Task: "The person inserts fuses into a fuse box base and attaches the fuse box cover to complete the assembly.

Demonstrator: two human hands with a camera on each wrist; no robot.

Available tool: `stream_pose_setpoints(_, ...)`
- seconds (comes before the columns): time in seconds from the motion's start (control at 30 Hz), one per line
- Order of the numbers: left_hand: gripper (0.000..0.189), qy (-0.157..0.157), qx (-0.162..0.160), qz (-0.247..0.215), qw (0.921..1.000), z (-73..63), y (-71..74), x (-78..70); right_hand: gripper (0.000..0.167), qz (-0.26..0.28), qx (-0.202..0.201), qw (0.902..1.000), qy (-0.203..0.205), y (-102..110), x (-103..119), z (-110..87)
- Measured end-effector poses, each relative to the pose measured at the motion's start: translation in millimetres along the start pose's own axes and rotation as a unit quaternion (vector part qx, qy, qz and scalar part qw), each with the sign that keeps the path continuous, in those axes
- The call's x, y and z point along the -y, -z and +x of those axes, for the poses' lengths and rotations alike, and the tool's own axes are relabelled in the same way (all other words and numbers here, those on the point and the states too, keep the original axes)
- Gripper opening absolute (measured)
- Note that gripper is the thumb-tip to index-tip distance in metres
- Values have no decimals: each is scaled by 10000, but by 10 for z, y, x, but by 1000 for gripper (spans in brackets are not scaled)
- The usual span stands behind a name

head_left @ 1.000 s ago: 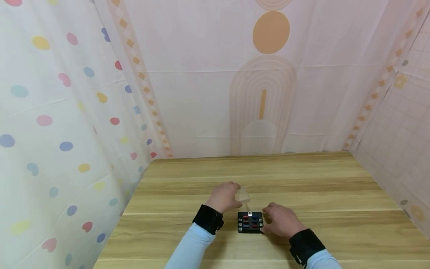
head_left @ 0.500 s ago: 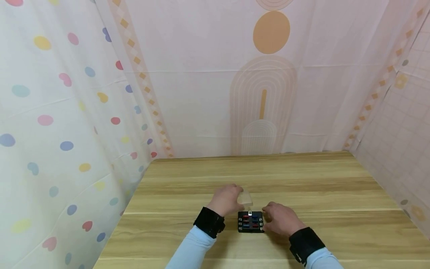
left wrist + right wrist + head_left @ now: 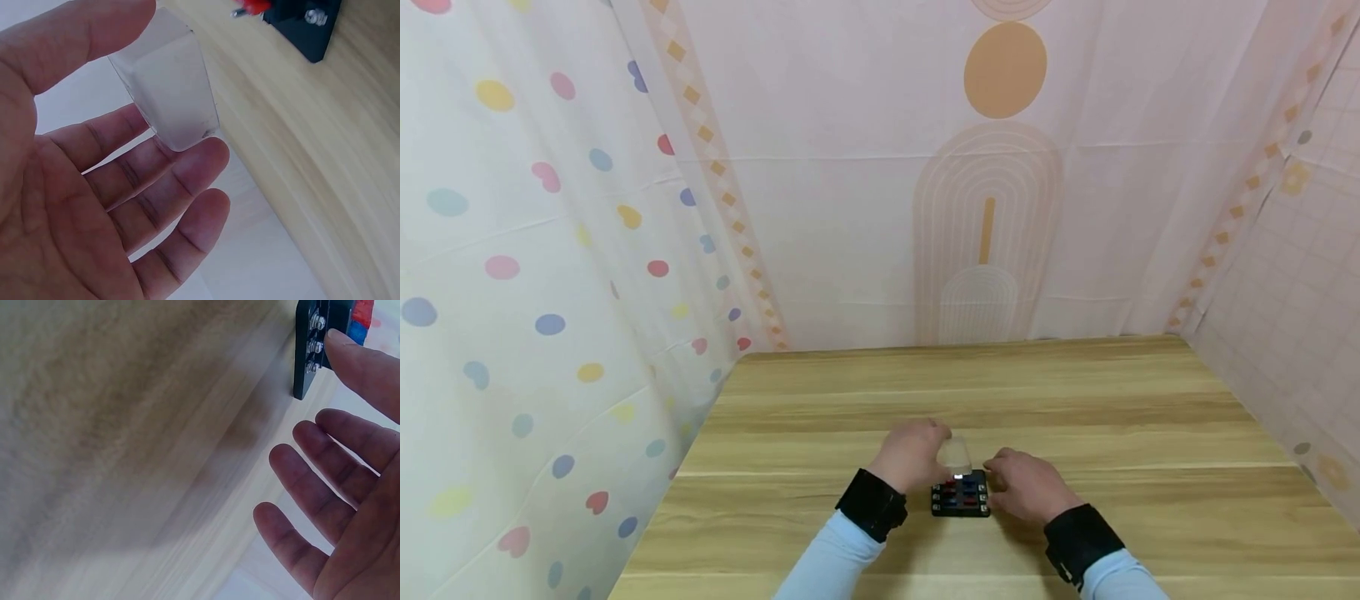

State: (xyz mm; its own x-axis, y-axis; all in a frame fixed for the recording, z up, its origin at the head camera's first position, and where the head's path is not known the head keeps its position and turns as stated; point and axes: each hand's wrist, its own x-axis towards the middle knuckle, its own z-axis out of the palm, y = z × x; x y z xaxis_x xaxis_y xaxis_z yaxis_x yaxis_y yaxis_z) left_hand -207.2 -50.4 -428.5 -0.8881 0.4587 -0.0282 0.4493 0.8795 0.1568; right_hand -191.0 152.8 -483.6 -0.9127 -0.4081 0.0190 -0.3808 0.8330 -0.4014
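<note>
A black fuse block [image 3: 961, 512] with red and blue blade fuses and metal screw terminals lies on the wooden table. My left hand [image 3: 912, 456] pinches a clear plastic cover [image 3: 956, 456] between thumb and fingers, at the block's far edge. In the left wrist view the cover [image 3: 172, 87] is a smooth, tapered transparent box; a corner of the fuse block [image 3: 309, 28] shows beyond it. My right hand [image 3: 1032, 487] is at the block's right side, fingers relaxed. In the right wrist view its thumb [image 3: 369, 365] reaches the block's terminal side [image 3: 304, 356], while the other fingers extend below.
The wood-grain table [image 3: 1112, 417] stretches back to a pale patterned curtain [image 3: 850, 208]. A dotted curtain [image 3: 550, 250] hangs along the left, and a light grid-patterned one [image 3: 1285, 308] along the right. Each wrist wears a black strap [image 3: 871, 505].
My left hand has brought the cover nearer and to the right, down to the far edge of the fuse block. My right hand and the block have barely moved.
</note>
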Motion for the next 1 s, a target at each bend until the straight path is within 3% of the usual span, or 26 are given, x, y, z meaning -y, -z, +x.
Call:
stream_pose_setpoints(0.5,46,-348,-12,207,9992,-39,-208,-58,36,49,98,9999,123,-54,20,0)
stream_pose_setpoints(1.0,38,-361,146,94,9992,-61,-277,-97,33,-103,146,9988,446,-60,8,-4)
